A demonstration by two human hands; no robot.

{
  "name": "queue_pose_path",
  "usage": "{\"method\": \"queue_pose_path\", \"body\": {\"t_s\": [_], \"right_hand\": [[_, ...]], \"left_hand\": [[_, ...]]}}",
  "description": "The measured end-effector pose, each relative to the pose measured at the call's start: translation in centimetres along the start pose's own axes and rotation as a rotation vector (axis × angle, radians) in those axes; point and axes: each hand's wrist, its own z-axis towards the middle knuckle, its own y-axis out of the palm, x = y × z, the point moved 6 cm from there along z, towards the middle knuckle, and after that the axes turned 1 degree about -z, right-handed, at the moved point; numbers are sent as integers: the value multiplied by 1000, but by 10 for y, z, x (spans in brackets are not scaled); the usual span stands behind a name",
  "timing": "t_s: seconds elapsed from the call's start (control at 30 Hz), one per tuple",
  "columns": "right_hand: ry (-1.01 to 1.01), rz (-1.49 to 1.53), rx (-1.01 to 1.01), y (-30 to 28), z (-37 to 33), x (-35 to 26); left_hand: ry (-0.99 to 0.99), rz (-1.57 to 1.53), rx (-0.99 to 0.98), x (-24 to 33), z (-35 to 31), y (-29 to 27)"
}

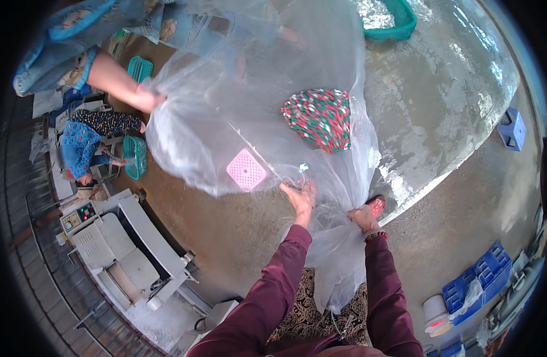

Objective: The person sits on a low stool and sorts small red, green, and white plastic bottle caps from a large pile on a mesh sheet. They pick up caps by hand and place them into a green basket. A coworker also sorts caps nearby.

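Note:
A large clear plastic sheet spreads out in front of me, with its gathered end hanging down between my forearms. My left hand grips its near edge, the thumb pointing left and the fingers partly hidden by the film. To the right, my right hand is closed around a bunched fold of the same plastic. Beyond my hands, a heap of small red, green and white pieces shows through the film; whether it lies inside or under it I cannot tell. Another person's hand holds the sheet at the far left.
Under the plastic's near left part stands a pink stool. A wet raised slab lies at right, bearing a green basket. Left are a grey machine, a seated person and a teal basket. A blue stool is far right.

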Motion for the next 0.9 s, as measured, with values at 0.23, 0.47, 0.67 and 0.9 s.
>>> {"method": "queue_pose_path", "body": {"t_s": [0.23,0.47,0.67,0.9], "right_hand": [[111,-371,61,-5,60,87],[296,95,59,0,15,60],[-3,-62,29,11,20,-14],[-204,-644,-59,52,-141,-172]], "left_hand": [[-66,379,-104,-10,7,-23],[429,590,-294,34,-51,-90],[193,516,-223,62,-78,-184],[-145,860,-331,-30,-81,-347]]}}
